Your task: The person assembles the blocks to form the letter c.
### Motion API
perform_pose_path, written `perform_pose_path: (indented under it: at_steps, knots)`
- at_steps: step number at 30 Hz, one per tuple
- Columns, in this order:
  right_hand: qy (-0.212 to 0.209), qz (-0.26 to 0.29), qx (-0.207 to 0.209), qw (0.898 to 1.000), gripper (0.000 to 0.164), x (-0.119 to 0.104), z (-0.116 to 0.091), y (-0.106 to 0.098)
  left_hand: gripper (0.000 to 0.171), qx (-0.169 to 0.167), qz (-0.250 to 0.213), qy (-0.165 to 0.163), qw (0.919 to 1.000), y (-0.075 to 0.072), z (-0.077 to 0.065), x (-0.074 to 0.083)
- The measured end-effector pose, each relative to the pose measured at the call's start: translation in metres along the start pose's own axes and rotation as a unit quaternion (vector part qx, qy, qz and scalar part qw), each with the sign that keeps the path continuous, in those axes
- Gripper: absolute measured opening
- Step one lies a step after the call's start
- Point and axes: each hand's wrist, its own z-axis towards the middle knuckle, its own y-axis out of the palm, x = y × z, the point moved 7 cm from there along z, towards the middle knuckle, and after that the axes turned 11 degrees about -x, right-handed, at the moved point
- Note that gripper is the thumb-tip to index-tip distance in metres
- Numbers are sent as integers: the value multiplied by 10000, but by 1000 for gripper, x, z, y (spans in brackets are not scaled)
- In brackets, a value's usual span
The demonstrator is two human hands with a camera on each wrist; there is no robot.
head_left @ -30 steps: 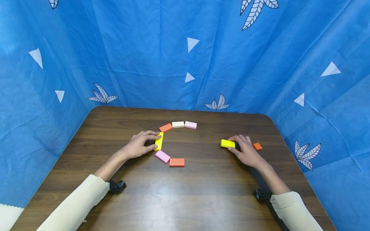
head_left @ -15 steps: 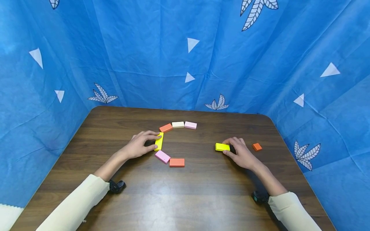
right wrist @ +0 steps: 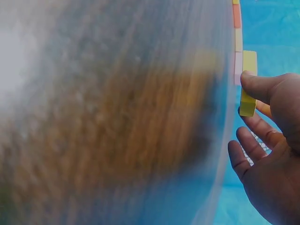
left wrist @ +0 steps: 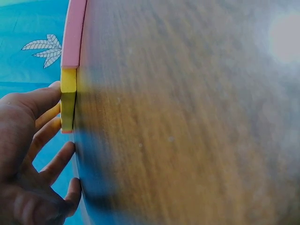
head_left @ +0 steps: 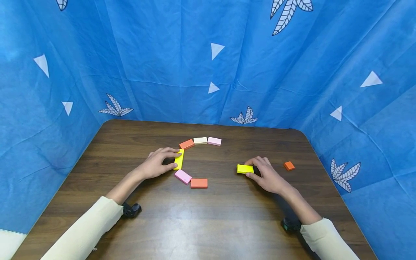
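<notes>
A curved line of flat rectangular blocks lies on the table. My left hand [head_left: 156,163] is at its left side, with thumb and fingertips on a yellow block [head_left: 179,160]. Against that block's far end lies an orange-red block [head_left: 186,144], followed by a cream block [head_left: 200,141] and a pale pink block [head_left: 214,141]. Toward me are a pink block [head_left: 183,177] and another orange-red block [head_left: 199,183]. To the right, my right hand [head_left: 266,176] pinches a second yellow block [head_left: 244,169] between thumb and fingers. In the right wrist view, this yellow block [right wrist: 249,84] appears raised off the tabletop.
A small orange block [head_left: 289,165] lies alone right of my right hand. The brown wooden table [head_left: 208,216] has rounded far corners. A blue patterned cloth [head_left: 182,65] hangs behind it and along both sides.
My right hand has carried its yellow block leftward and slightly toward me, away from the small orange block. My left hand and the line of blocks stay put.
</notes>
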Motion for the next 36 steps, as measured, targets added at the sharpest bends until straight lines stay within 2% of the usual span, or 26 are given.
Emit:
perform_pose_path:
  at_steps: [8, 18, 36]
  knots:
    - [-160, -67, -25, 9998, 28, -7, 1, 8, 49, 10, -5, 5, 10000, 1, 0, 0]
    - [-192, -6, -250, 9995, 28, -16, 1, 17, 50, 3, -76, -22, 10000, 0, -1, 0]
    - [-398, -49, -500, 9979, 29, -43, 0, 28, 49, -7, -30, -15, 10000, -1, -1, 0]
